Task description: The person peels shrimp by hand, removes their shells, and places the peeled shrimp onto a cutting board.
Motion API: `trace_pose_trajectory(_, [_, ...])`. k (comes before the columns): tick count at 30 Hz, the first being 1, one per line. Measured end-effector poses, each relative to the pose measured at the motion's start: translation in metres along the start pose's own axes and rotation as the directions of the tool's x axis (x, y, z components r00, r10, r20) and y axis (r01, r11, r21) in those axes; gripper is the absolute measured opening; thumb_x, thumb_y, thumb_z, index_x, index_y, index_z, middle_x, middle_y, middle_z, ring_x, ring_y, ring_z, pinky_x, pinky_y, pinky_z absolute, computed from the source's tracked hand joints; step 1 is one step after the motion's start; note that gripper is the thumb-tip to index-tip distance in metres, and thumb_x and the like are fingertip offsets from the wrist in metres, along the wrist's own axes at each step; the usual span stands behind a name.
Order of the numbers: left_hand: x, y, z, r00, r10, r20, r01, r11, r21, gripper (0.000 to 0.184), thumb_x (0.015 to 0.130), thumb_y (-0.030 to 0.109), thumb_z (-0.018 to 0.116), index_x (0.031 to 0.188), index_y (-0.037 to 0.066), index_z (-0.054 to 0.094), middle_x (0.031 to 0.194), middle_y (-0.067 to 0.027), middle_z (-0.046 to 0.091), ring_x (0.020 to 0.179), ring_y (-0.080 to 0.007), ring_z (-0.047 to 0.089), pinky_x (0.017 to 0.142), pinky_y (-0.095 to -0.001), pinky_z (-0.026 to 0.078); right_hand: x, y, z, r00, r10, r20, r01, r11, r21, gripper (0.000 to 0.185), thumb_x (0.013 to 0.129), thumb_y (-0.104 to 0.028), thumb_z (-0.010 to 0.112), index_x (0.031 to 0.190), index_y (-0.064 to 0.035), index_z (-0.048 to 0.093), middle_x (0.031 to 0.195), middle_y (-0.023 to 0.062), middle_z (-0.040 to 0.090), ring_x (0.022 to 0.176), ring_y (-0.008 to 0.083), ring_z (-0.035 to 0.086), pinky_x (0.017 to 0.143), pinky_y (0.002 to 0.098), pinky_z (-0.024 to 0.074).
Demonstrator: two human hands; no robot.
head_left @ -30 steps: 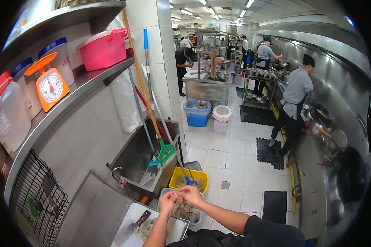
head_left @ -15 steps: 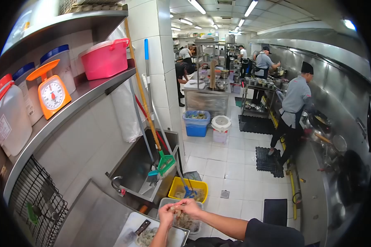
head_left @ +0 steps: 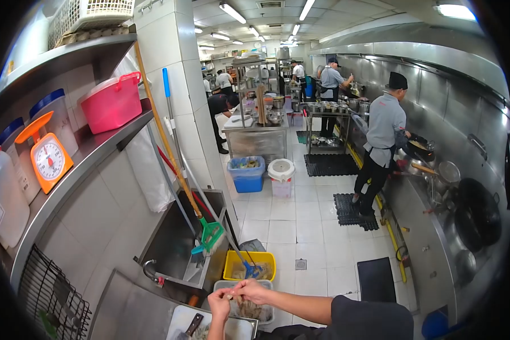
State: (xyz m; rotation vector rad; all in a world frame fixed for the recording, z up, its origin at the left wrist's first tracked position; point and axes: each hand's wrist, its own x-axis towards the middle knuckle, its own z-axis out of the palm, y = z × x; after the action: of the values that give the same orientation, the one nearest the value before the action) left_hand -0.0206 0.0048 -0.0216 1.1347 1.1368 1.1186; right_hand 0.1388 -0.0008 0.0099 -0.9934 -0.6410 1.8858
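Board point(head_left: 241, 330) now lower in view, knife point(head_left: 194, 323) cropped — left hand point(head_left: 219, 304), right hand point(head_left: 253, 291): fingers pinching a morsel point(head_left: 230, 296), mostly hidden.

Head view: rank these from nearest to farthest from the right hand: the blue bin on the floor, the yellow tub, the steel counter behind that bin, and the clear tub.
1. Clear tub: just below the right hand.
2. Yellow tub: just beyond the clear tub.
3. Blue bin: farther ahead along the floor.
4. Steel counter: behind the blue bin.
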Motion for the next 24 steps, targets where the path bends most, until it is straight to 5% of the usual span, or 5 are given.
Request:
trace_pose_trajectory(10, [0.015,0.009,-0.006,0.970,0.031,-0.243,-0.002,0.993,0.121,0.012,0.074,-0.007,0.063,0.085,-0.005,0.069,0.076,-0.0085,0.067,0.068,-0.0131,0.061,0.066,-0.0270,0.048,-0.004,-0.001,-0.002,0.999,0.044,0.000,-0.044,0.996,0.073,0.017,0.085,-0.003,0.066,0.099,-0.0034,0.058,0.081,0.0057,0.062,0.068,0.0142,0.060,0.056,0.0270,0.0479])
trace_pose_trajectory(15, [0.028,-0.038,-0.013,0.944,0.329,-0.012,-0.250,0.743,0.621,0.022,0.075,-0.002,0.063,0.096,-0.004,0.069,0.092,-0.0126,0.068,0.083,-0.0142,0.061,0.075,-0.0258,0.047,0.004,0.002,-0.007,0.964,-0.125,-0.237,0.110,0.991,-0.076,0.022,0.084,0.000,0.066,0.104,-0.0018,0.059,0.083,0.0061,0.063,0.068,0.0131,0.060,0.057,0.0256,0.0484])
trace_pose_trajectory(20, [0.014,-0.020,0.023,0.998,-0.056,0.040,0.056,0.998,0.008,0.034,0.088,0.009,0.057,0.118,-0.006,0.059,0.092,-0.0088,0.066,0.082,-0.0158,0.061,0.074,-0.0269,0.048,0.024,0.011,-0.010,0.851,-0.419,-0.316,0.343,0.900,-0.269,0.021,0.083,0.001,0.066,0.103,-0.0003,0.061,0.084,0.0058,0.063,0.070,0.0097,0.059,0.057,0.0245,0.0479])
trace_pose_trajectory(22, [0.003,0.003,0.030,0.988,-0.110,0.106,0.101,0.991,0.083,0.026,0.094,0.013,0.053,0.107,-0.007,0.063,0.087,-0.0072,0.065,0.078,-0.0144,0.059,0.071,-0.0262,0.047,0.022,0.010,-0.005,0.815,-0.511,-0.274,0.427,0.849,-0.312,0.016,0.083,0.000,0.065,0.099,0.0002,0.061,0.082,0.0052,0.062,0.067,0.0080,0.058,0.052,0.0237,0.0465])
trace_pose_trajectory(24, [-0.006,0.023,0.040,0.959,-0.255,0.124,0.278,0.932,-0.234,0.021,0.094,0.015,0.052,0.088,-0.001,0.064,0.076,-0.0028,0.060,0.068,-0.0129,0.056,0.068,-0.0265,0.046,0.017,0.003,-0.001,0.852,-0.458,-0.254,0.379,0.874,-0.304,0.017,0.083,0.000,0.065,0.099,0.0001,0.061,0.080,0.0050,0.062,0.062,0.0082,0.057,0.048,0.0232,0.0458])
